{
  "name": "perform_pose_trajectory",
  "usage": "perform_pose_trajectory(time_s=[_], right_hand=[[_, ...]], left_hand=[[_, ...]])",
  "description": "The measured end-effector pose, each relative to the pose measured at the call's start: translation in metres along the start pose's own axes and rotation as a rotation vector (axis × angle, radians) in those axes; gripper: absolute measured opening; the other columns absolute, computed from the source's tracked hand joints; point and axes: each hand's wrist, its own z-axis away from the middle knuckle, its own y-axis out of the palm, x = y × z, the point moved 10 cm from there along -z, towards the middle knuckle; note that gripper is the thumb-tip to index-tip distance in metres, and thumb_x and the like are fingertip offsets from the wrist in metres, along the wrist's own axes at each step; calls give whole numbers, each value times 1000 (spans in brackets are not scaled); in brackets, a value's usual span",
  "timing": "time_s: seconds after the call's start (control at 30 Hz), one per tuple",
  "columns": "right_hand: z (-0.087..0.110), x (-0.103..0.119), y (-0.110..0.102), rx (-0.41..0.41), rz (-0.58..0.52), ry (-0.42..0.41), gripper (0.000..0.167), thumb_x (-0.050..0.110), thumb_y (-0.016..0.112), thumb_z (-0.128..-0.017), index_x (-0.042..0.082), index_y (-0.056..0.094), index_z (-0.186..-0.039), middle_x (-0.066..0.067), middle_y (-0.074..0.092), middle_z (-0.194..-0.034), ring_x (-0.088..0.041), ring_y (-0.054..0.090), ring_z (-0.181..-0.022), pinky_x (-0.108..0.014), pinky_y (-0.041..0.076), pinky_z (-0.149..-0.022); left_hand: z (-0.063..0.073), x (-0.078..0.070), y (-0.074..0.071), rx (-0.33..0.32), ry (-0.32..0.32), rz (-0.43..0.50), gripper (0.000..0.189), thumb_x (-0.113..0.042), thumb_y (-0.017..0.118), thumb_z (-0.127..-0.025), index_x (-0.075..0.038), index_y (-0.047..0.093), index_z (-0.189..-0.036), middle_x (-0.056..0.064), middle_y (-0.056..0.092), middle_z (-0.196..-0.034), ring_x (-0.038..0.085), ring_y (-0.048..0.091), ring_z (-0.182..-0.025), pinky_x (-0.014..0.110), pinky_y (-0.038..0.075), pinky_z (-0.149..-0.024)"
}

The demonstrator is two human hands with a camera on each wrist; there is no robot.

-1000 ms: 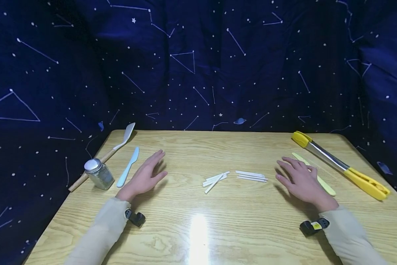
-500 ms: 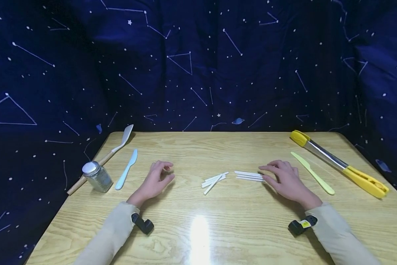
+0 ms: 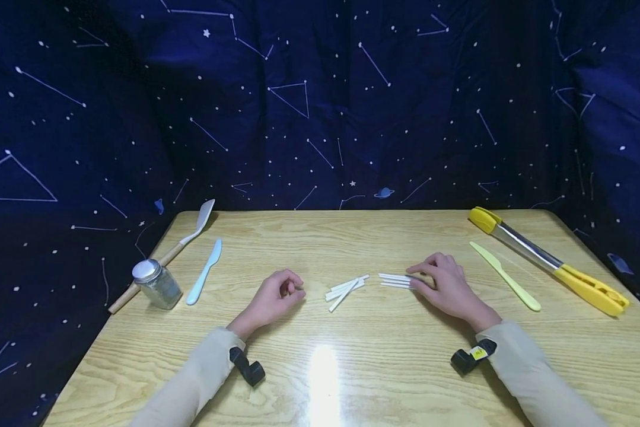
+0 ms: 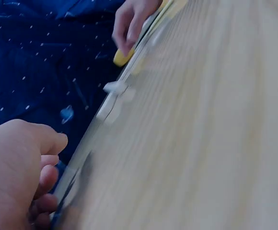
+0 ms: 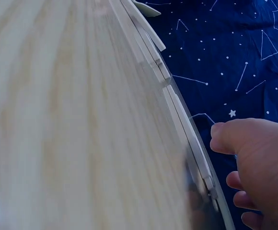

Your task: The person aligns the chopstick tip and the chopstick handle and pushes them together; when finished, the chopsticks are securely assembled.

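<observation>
Several short white sticks point(image 3: 343, 296) lie crossed in a loose pile at mid-table. Just right of them, a second group of white sticks point(image 3: 393, 276) lies side by side. My left hand point(image 3: 273, 299) hovers left of the pile, its fingers loosely bent and holding nothing visible. Over the right ends of the second group is my right hand point(image 3: 446, 290), fingers bent, hiding those ends. In the right wrist view, the thumb point(image 5: 239, 136) shows apart from the sticks point(image 5: 196, 143).
At left are a light blue knife point(image 3: 204, 276), a glass shaker jar point(image 3: 159, 287) and a spatula point(image 3: 172, 254) with a wooden handle. A pale yellow knife point(image 3: 506, 279) and yellow-ended tongs point(image 3: 533, 252) lie at right. A dark starry cloth point(image 3: 320, 148) hangs behind the table.
Both hands have moved inward: the left toward the crossed pile, the right from above the yellow knife to the ends of the side-by-side sticks. Their fingers have bent more. The sticks stay put.
</observation>
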Motion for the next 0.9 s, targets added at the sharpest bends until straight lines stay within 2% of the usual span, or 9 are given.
perform_pose_trajectory(time_s=[0.23,0.33,0.57,0.77,0.9], right_hand=[[-2,1,14,25,-24,51,15,17,71,-87,14,74,-102,-7,52,-92,-22,37,-84,-36,23,-71],[-2,0,16,16,-33,60,14,15,71,-87,12,74,-100,-7,53,-91,-22,37,-83,-36,24,-71],[-6,0,18,4,-69,64,14,10,70,-86,6,73,-99,-8,55,-90,-22,39,-83,-35,25,-71],[-9,3,15,-35,-93,51,11,7,70,-84,3,72,-94,-9,57,-89,-21,40,-82,-33,27,-70],[-8,3,15,-45,-101,69,9,5,70,-83,3,70,-92,-9,58,-88,-22,43,-82,-33,30,-71]], left_hand=[[3,-18,23,-21,106,-106,16,-21,78,-79,-11,66,-81,-1,49,-64,6,42,-61,21,39,-61],[3,-23,27,-56,100,-153,19,-27,80,-77,-14,66,-77,-4,45,-59,4,38,-57,21,37,-62],[3,-22,28,-105,23,-212,23,-36,82,-71,-18,67,-73,-11,40,-56,1,33,-51,20,33,-58],[0,-23,31,-107,-7,-271,26,-39,85,-66,-20,69,-73,-15,37,-55,1,33,-53,26,28,-71],[-1,-24,35,-90,-7,-292,25,-38,84,-69,-20,68,-72,-15,37,-55,2,33,-54,27,26,-70]])
